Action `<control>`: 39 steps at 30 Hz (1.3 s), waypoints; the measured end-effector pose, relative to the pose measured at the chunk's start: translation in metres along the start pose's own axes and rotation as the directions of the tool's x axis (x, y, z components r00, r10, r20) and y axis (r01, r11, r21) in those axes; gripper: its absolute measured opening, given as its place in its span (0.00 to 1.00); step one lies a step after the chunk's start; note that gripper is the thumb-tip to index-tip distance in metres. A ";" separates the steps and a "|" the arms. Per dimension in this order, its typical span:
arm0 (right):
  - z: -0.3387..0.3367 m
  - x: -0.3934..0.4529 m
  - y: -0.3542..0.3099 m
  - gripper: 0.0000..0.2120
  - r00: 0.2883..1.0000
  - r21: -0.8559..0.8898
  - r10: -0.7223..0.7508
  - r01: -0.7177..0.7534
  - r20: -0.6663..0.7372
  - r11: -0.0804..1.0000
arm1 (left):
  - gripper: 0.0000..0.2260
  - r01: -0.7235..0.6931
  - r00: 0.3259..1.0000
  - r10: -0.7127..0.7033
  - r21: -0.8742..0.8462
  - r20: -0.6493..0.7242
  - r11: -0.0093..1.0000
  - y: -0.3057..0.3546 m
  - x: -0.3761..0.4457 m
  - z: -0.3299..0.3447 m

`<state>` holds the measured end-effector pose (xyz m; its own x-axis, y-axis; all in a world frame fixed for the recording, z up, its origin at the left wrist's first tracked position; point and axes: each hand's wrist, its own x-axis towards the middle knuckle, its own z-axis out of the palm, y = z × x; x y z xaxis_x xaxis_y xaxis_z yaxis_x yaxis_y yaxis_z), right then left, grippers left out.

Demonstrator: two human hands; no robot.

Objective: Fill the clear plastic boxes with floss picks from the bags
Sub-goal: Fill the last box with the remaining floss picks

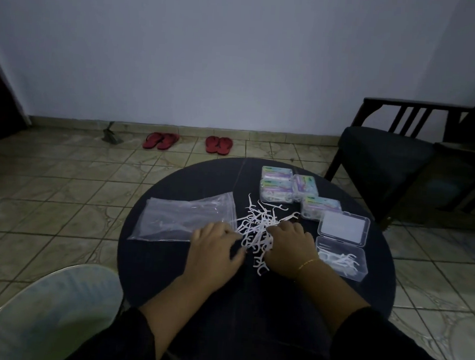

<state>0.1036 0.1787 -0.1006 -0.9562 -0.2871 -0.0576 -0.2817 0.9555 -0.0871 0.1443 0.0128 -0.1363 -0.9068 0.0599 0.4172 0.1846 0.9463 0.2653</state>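
A loose heap of white floss picks [257, 223] lies in the middle of a round dark table [279, 295]. My left hand [216, 248] rests palm down at the heap's left edge, fingers touching the picks. My right hand [289, 242] is curled over the heap's right side, fingers bent among the picks; whether it holds any is hidden. A clear zip bag [183, 218], nearly flat with a few picks inside, lies left of the heap. An open clear plastic box [340, 257] at the right holds some picks, its lid [344, 224] folded back.
Several closed, filled boxes with coloured labels [286, 187] sit at the table's far right. A dark armchair [386, 159] stands to the right. Two pairs of red sandals [188, 142] lie by the wall. A pale round stool seat [47, 312] is at the lower left.
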 end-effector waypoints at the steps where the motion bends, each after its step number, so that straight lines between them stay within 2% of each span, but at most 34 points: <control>1: 0.001 -0.002 0.001 0.29 0.999 -0.034 -0.023 0.024 0.024 0.999 | 0.17 0.033 0.999 -0.033 0.003 0.033 0.999 0.008 -0.004 0.004; 3: 0.003 -0.005 0.004 0.30 0.997 -0.090 -0.048 0.053 0.058 0.995 | 0.23 0.100 0.991 -0.102 0.025 0.089 0.995 0.020 -0.009 0.011; 6: 0.006 -0.006 0.007 0.28 0.998 -0.136 -0.061 0.065 0.034 0.989 | 0.27 0.113 0.984 -0.119 0.048 0.134 0.992 0.030 -0.014 0.017; 11: 0.013 -0.010 0.013 0.18 0.990 -0.178 -0.103 0.084 -0.096 0.980 | 0.18 0.132 0.987 -0.128 -0.039 0.102 0.990 0.026 -0.017 0.022; 15: 0.016 -0.013 0.019 0.20 0.983 -0.161 -0.106 0.081 -0.153 0.984 | 0.14 0.119 0.991 -0.113 -0.106 0.066 0.987 0.024 -0.018 0.025; 17: 0.015 -0.013 0.021 0.19 0.982 -0.209 -0.122 0.090 -0.147 0.974 | 0.12 0.099 0.995 -0.094 -0.122 0.045 0.988 0.023 -0.018 0.026; 22: 0.013 -0.018 0.022 0.12 0.950 -0.323 -0.251 0.183 -0.183 0.929 | 0.10 0.084 0.996 -0.084 -0.155 0.010 0.984 0.021 -0.018 0.029; 24: 0.013 -0.022 0.023 0.05 0.921 -0.360 -0.304 0.204 -0.246 0.910 | 0.09 0.077 0.997 -0.079 -0.158 -0.004 0.984 0.022 -0.019 0.028; 26: 0.015 -0.024 0.027 0.10 0.900 -0.354 -0.305 0.188 -0.310 0.916 | 0.10 0.064 0.998 -0.066 -0.150 -0.008 0.987 0.023 -0.019 0.028; 28: 0.018 -0.026 0.031 0.12 0.869 -0.303 -0.301 0.186 -0.394 0.935 | 0.12 0.055 0.998 -0.056 -0.147 -0.007 0.988 0.024 -0.019 0.026; 33: 0.012 -0.034 0.038 0.05 0.842 -0.043 -0.186 0.191 -0.506 0.981 | 0.12 0.018 0.999 -0.023 -0.141 -0.030 0.990 0.026 -0.021 0.025; 37: 0.002 -0.030 0.050 0.10 0.929 0.254 -0.032 0.135 -0.370 0.958 | 0.14 0.014 0.999 -0.024 -0.205 -0.045 0.979 0.027 -0.017 0.025; 39: -0.004 -0.029 0.055 0.09 0.931 0.470 0.067 0.119 -0.359 0.875 | 0.14 0.022 0.998 -0.034 -0.230 -0.049 0.973 0.031 -0.015 0.025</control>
<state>0.1154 0.2403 -0.0994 -0.9376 -0.1794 0.2980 -0.3223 0.7701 -0.5505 0.1545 0.0487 -0.1563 -0.8932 0.0118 0.4495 0.2464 0.8490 0.4674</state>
